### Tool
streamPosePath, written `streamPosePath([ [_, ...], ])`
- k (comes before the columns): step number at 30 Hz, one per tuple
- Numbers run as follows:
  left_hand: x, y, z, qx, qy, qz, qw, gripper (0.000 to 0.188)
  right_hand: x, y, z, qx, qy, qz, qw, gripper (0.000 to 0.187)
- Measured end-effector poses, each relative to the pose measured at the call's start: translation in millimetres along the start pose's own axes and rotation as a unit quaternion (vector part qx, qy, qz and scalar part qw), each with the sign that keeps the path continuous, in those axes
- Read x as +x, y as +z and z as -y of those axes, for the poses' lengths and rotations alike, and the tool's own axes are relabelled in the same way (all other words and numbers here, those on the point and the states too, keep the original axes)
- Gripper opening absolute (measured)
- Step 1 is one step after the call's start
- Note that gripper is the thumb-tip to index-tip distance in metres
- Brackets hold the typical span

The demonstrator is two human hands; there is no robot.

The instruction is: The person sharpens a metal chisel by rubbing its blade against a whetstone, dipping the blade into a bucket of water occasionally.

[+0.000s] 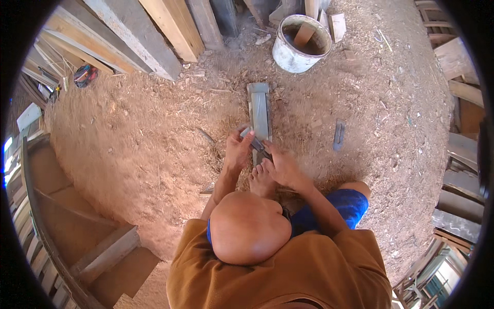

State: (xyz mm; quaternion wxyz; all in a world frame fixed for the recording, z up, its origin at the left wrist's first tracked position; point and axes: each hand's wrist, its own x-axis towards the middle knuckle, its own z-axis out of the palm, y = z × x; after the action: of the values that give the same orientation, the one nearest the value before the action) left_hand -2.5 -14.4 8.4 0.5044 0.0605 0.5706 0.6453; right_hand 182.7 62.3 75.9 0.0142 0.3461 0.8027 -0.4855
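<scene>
- Slim dark-grey, blade-like piece [259, 146], slanting from upper left to lower right, is held between a person's two bare hands, over the near part of a long, narrow grey slab [261, 117] lying on the floor. Whether piece and slab touch cannot be told.
- Nearest: the wearer's brown shirt [283, 273], a large bent knee [250, 226] and blue shorts [347, 207].
- Just beyond, a bare foot [263, 184] has its toes at the slab's near end; whether they press on it is unclear.
- Left hand [237, 152]: its grip is closed on the piece's upper end, thumb on top.
- Right hand [282, 165]: its grip is closed around the lower end, close above the toes.
- Possible trouble: if the piece has a sharp edge, a slipping finger could be cut, or the nearby toes nicked. Loose shavings underneath might let the slab rock or slide.
- Right of the slab, well apart, a flat, dark-grey oblong piece [338, 135] lies on the shaving-strewn earth floor [154, 149].
- Farthest: a stained white round bucket [294, 61] holding a brown block [304, 33], and leaning wooden planks [172, 26] to its left.
</scene>
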Motion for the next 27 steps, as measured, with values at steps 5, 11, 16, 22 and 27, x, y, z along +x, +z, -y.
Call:
streamPosePath([
  [5, 3.7, 2.7, -2.9, -0.132, -0.072, 0.045, 0.988, 0.030, -9.2, -0.9, -3.7, 0.021, -0.026, -0.039, 0.999, 0.062],
  [11, 0.9, 8.7, -12.3, -0.193, -0.163, 0.010, 0.968, 0.030, -15.1, -2.2, -14.7, 0.047, -0.002, -0.045, 0.998, 0.055],
  [16, 0.0, 8.7, -16.2, -0.205, -0.097, 0.067, 0.972, 0.024, -15.7, 5.7, -24.5, 0.164, 0.051, -0.039, 0.984, 0.041],
  [22, 14.8, 14.4, 13.2, -0.151, 0.020, 0.078, 0.985, 0.038, -16.1, 1.5, 8.8, 0.481, 0.098, 0.059, 0.869, 0.032],
  [27, 7.8, 26.7, 11.0, -0.146, 0.046, 0.091, 0.984, 0.043, -17.3, 10.3, 12.6, 0.578, 0.100, 0.069, 0.807, 0.023],
])
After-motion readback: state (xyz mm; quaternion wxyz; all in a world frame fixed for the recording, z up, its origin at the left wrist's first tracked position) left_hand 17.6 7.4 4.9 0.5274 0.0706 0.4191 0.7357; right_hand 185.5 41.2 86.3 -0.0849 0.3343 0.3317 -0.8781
